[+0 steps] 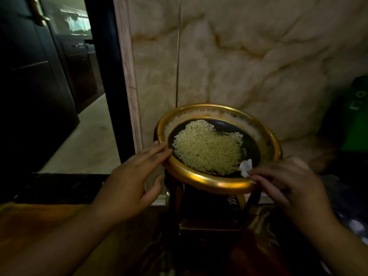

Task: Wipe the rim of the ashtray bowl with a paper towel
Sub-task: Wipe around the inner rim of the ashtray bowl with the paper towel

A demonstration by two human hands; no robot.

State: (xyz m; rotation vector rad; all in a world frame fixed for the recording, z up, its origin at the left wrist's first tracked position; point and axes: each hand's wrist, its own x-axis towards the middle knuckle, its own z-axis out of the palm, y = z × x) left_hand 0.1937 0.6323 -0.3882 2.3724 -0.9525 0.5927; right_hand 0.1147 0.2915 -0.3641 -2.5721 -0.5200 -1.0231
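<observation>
A round ashtray bowl with a wide gold rim (211, 181) sits on a dark stand against the wall. Its black inside holds a heap of pale gravel (207, 146). My left hand (135, 180) rests on the bowl's left rim, fingers spread along the edge and thumb under it. My right hand (288, 184) is at the near right rim, fingertips pinching a small crumpled white paper towel (246, 166) that touches the inner edge of the rim.
A beige marble wall (249, 56) rises just behind the bowl. A dark doorway and door with a brass handle (38, 13) open to the left. A green object (352, 114) stands at the right. The dark stand (209, 216) reaches down to a patterned floor.
</observation>
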